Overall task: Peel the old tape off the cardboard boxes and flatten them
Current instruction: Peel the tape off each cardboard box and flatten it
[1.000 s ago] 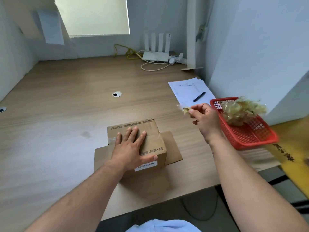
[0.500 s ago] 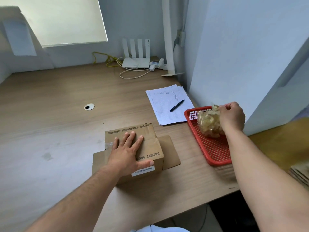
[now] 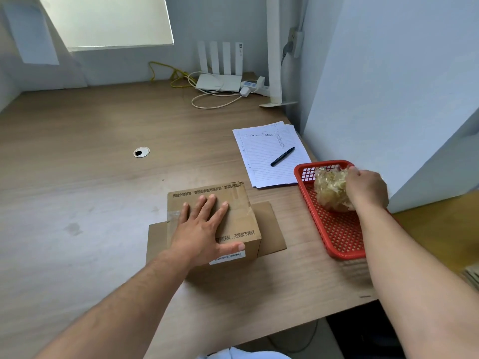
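At right of frame, the right hand [image 3: 366, 189] is pressing the tape wad [image 3: 330, 189] into the red basket [image 3: 337, 234], its fingers hidden; sticky tape may cling and lift out. The left hand [image 3: 201, 230], fingers spread, is pinning the cardboard box [image 3: 241, 218].

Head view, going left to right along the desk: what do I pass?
Cable grommet → left hand flat on the cardboard box → pen on papers → red basket → right hand on the tape wad.

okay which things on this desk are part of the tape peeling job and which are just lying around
Part of the job:
box, under the left hand
tape wad, touched by the right hand
red basket holding the wad

Just lying about:
papers
pen
router
cables
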The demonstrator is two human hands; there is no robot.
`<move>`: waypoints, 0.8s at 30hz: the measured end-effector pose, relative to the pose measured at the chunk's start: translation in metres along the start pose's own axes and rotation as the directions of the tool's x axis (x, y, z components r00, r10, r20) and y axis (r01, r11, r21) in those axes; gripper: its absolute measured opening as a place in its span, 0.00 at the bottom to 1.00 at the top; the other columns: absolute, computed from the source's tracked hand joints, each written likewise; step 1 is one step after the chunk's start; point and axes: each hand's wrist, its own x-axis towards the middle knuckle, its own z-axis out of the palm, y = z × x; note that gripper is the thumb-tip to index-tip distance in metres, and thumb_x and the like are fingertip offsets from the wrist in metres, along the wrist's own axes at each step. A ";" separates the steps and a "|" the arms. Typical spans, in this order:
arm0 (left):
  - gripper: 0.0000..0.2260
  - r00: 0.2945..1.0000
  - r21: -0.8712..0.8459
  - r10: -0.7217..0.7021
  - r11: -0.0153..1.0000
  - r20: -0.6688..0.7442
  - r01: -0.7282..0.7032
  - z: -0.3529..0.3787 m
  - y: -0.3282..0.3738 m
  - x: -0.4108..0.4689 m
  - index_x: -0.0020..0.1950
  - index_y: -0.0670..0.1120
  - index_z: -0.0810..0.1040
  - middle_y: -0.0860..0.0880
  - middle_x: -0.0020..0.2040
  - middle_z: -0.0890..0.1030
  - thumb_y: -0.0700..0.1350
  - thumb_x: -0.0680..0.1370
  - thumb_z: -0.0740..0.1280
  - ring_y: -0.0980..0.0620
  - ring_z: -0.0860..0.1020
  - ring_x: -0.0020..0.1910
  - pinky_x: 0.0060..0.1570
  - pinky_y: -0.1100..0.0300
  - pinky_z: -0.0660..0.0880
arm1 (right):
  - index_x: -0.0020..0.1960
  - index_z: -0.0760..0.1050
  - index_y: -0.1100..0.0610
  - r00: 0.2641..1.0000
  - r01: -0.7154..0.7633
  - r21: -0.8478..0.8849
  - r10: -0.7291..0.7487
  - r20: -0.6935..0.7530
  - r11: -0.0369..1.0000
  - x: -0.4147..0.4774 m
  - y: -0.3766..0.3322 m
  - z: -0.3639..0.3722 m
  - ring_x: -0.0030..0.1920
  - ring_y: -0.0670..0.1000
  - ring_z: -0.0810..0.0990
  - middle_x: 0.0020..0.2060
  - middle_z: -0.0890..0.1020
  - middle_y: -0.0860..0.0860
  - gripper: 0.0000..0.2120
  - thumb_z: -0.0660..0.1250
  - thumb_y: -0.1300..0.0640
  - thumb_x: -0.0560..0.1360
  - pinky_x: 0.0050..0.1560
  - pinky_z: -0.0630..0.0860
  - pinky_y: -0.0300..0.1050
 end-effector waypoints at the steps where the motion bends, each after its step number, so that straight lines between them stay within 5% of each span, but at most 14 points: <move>1: 0.56 1.000 -0.007 0.005 1.000 -0.002 -0.005 0.000 -0.001 0.000 0.78 0.58 0.41 0.51 0.79 0.39 0.83 0.54 0.39 0.51 0.34 0.76 0.73 0.46 0.33 | 0.60 0.77 0.62 1.000 0.010 0.001 -0.010 -0.015 1.000 -0.001 -0.002 -0.003 0.59 0.63 0.74 0.57 0.78 0.64 0.24 0.50 0.47 0.79 0.56 0.71 0.55; 5: 0.56 1.000 -0.011 0.021 1.000 -0.007 -0.021 0.002 -0.003 -0.001 0.78 0.58 0.42 0.51 0.79 0.39 0.83 0.54 0.39 0.51 0.34 0.76 0.73 0.46 0.33 | 0.69 0.69 0.56 0.996 0.041 0.065 -0.035 -0.079 0.997 -0.019 -0.010 -0.014 0.61 0.64 0.72 0.63 0.71 0.64 0.25 0.52 0.43 0.79 0.59 0.69 0.55; 9: 0.55 0.999 -0.004 0.031 1.000 -0.009 -0.031 0.004 -0.010 -0.008 0.78 0.57 0.41 0.50 0.79 0.40 0.83 0.56 0.40 0.50 0.35 0.76 0.73 0.45 0.34 | 0.62 0.74 0.59 0.958 0.269 0.217 -0.238 -0.160 0.938 -0.065 -0.041 -0.012 0.58 0.61 0.74 0.58 0.76 0.61 0.19 0.58 0.49 0.79 0.56 0.69 0.49; 13: 0.55 1.000 0.001 0.030 1.000 -0.006 -0.030 0.005 -0.026 -0.022 0.78 0.57 0.41 0.50 0.79 0.39 0.83 0.55 0.39 0.50 0.34 0.76 0.72 0.45 0.33 | 0.62 0.75 0.60 0.902 0.344 0.378 -0.414 0.120 0.860 -0.141 -0.082 0.024 0.59 0.56 0.75 0.58 0.77 0.58 0.16 0.60 0.51 0.80 0.58 0.69 0.46; 17: 0.56 0.999 0.011 0.017 1.000 -0.047 -0.016 0.008 -0.050 -0.045 0.78 0.57 0.41 0.50 0.79 0.39 0.83 0.54 0.36 0.50 0.35 0.76 0.73 0.45 0.34 | 0.75 0.58 0.59 0.793 0.297 0.323 -0.421 0.440 0.899 -0.217 -0.101 0.074 0.72 0.56 0.62 0.72 0.63 0.59 0.30 0.57 0.44 0.79 0.71 0.60 0.49; 24: 0.43 1.000 -0.127 0.003 0.992 -0.019 -0.006 0.008 -0.112 -0.083 0.76 0.57 0.35 0.51 0.78 0.36 0.77 0.65 0.31 0.55 0.28 0.72 0.71 0.52 0.29 | 0.78 0.46 0.53 0.648 0.315 0.336 -0.459 0.608 0.888 -0.273 -0.104 0.109 0.75 0.52 0.55 0.76 0.57 0.54 0.36 0.59 0.41 0.78 0.71 0.53 0.41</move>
